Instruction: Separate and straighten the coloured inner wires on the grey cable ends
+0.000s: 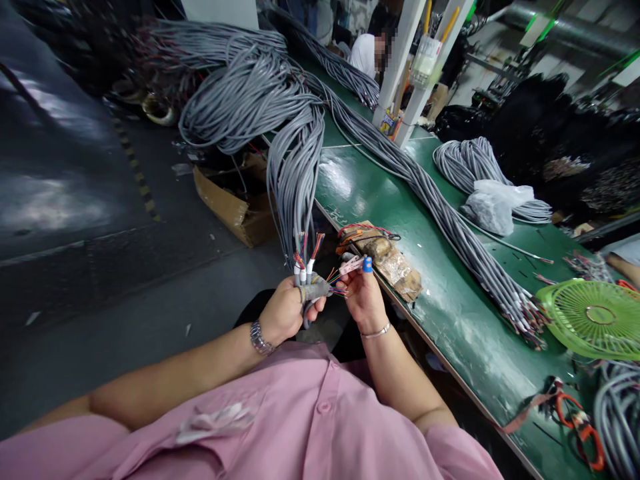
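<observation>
My left hand (284, 312) is closed around several grey cables near their ends, its thumb wrapped in a grey covering. White bands (303, 272) circle the cable ends, and thin coloured wires (317, 245) fan out of them. One cable end points right, its loose wires spread toward my right hand (365, 300). That hand has its fingers drawn together beside these wires, with a blue cap (367, 265) on one digit. A pale pink piece (352, 265), either a wrapping or a small object, shows at its fingertips. What the right fingers pinch is hidden.
A green table (450, 307) runs along my right. On its edge lies a taped board (387, 257); farther off are a long cable bundle (425, 187), a green fan (595, 317) and orange-handled scissors (580, 427). A cardboard box (225, 200) stands below. A person (364, 55) is behind.
</observation>
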`<act>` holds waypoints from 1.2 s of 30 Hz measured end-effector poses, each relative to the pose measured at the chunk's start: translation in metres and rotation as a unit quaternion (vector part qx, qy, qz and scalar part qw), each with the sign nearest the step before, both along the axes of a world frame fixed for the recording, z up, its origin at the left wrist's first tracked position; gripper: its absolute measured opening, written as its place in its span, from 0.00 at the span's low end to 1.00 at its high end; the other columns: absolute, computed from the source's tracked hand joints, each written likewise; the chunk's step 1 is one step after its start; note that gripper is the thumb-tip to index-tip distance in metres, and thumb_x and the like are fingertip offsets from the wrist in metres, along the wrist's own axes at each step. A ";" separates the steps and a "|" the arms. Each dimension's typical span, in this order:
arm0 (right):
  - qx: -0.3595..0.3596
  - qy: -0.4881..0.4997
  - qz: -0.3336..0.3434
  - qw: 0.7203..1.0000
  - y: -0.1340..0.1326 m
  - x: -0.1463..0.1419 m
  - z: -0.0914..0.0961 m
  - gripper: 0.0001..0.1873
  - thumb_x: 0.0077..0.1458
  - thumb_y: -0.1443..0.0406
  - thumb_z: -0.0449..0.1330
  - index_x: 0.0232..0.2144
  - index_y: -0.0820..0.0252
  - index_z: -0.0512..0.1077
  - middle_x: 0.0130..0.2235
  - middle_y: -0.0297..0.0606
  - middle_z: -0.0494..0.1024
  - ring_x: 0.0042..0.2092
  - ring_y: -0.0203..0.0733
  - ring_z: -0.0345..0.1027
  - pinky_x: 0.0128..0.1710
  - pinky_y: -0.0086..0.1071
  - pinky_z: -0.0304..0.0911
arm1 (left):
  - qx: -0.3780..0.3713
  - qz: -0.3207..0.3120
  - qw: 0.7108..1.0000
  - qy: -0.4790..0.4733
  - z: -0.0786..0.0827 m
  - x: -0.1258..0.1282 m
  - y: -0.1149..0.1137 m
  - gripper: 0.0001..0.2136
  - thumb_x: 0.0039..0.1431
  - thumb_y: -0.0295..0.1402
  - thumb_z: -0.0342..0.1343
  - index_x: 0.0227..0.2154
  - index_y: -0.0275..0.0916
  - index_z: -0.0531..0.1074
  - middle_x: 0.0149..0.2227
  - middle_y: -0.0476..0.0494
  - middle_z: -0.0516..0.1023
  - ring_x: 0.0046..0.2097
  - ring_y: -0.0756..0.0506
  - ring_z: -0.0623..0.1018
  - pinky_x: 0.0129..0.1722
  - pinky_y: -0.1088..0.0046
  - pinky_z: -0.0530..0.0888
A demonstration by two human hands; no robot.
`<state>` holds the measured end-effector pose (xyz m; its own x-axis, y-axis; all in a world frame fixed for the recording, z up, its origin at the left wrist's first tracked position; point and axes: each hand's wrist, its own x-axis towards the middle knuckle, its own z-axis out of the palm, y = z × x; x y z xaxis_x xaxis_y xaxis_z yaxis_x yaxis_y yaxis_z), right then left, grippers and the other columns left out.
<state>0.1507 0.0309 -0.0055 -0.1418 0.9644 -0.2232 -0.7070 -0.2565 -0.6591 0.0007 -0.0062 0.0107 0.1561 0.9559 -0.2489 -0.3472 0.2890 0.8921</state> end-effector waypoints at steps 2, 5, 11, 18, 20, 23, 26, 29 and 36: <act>0.001 0.010 -0.003 1.000 0.001 -0.001 -0.001 0.17 0.55 0.52 0.59 0.33 0.60 0.74 0.30 0.33 0.75 0.27 0.31 0.65 0.27 0.24 0.65 | 0.001 -0.001 1.000 -0.004 0.001 0.003 0.003 0.09 0.47 0.35 0.60 0.21 0.34 0.70 0.15 0.50 0.70 0.14 0.55 0.64 0.13 0.80 0.58; 0.001 0.018 -0.015 1.000 0.004 -0.002 -0.001 0.15 0.55 0.53 0.60 0.33 0.60 0.74 0.30 0.32 0.75 0.29 0.31 0.66 0.29 0.24 0.64 | -0.002 -0.007 1.000 -0.003 0.001 0.007 0.007 0.09 0.47 0.34 0.60 0.20 0.34 0.70 0.15 0.50 0.71 0.13 0.55 0.64 0.13 0.80 0.59; 0.004 0.012 -0.014 1.000 0.003 -0.005 0.000 0.18 0.54 0.50 0.60 0.33 0.59 0.73 0.30 0.33 0.75 0.29 0.33 0.66 0.28 0.26 0.63 | -0.003 -0.014 1.000 0.005 0.001 0.012 0.010 0.10 0.47 0.34 0.60 0.19 0.35 0.69 0.15 0.49 0.71 0.13 0.55 0.65 0.13 0.80 0.59; -0.013 0.002 0.016 1.000 0.000 0.002 0.003 0.19 0.54 0.50 0.59 0.35 0.60 0.73 0.29 0.34 0.75 0.27 0.32 0.65 0.27 0.26 0.65 | -0.003 -0.010 1.000 0.019 0.000 0.005 0.000 0.10 0.48 0.35 0.60 0.19 0.34 0.70 0.15 0.49 0.70 0.14 0.55 0.64 0.13 0.80 0.58; -0.005 -0.012 0.004 1.000 -0.001 0.003 0.003 0.14 0.54 0.55 0.61 0.35 0.60 0.73 0.29 0.32 0.74 0.26 0.31 0.64 0.28 0.26 0.66 | 0.000 0.002 1.000 0.016 0.000 0.002 -0.002 0.10 0.48 0.35 0.59 0.20 0.34 0.69 0.16 0.49 0.70 0.14 0.55 0.65 0.14 0.80 0.59; 0.018 -0.034 -0.020 0.999 -0.004 0.002 0.001 0.13 0.54 0.56 0.61 0.35 0.60 0.73 0.29 0.32 0.73 0.27 0.31 0.62 0.28 0.26 0.65 | 0.004 0.015 1.000 0.003 0.002 0.001 -0.003 0.10 0.48 0.35 0.59 0.19 0.35 0.68 0.16 0.49 0.70 0.15 0.55 0.65 0.15 0.79 0.60; 0.060 -0.088 -0.078 0.991 -0.006 -0.001 -0.005 0.17 0.56 0.52 0.58 0.33 0.60 0.73 0.29 0.34 0.73 0.27 0.31 0.62 0.27 0.25 0.64 | -0.001 0.015 1.000 -0.006 0.005 0.002 -0.002 0.11 0.48 0.36 0.60 0.18 0.35 0.67 0.16 0.49 0.70 0.14 0.55 0.64 0.14 0.79 0.59; 0.082 -0.108 -0.100 0.986 -0.005 -0.002 -0.010 0.18 0.56 0.51 0.57 0.32 0.60 0.74 0.29 0.34 0.73 0.27 0.31 0.61 0.27 0.25 0.62 | -0.010 0.013 1.000 -0.012 0.008 0.005 0.000 0.11 0.46 0.35 0.61 0.19 0.35 0.68 0.15 0.50 0.70 0.14 0.55 0.64 0.14 0.79 0.58; 0.018 0.020 0.019 0.999 0.005 -0.005 -0.008 0.17 0.54 0.51 0.60 0.32 0.59 0.73 0.30 0.33 0.74 0.25 0.31 0.60 0.25 0.25 0.61 | -0.020 0.011 0.999 -0.026 0.010 0.014 0.004 0.09 0.45 0.34 0.60 0.19 0.34 0.68 0.15 0.50 0.70 0.14 0.55 0.64 0.13 0.79 0.58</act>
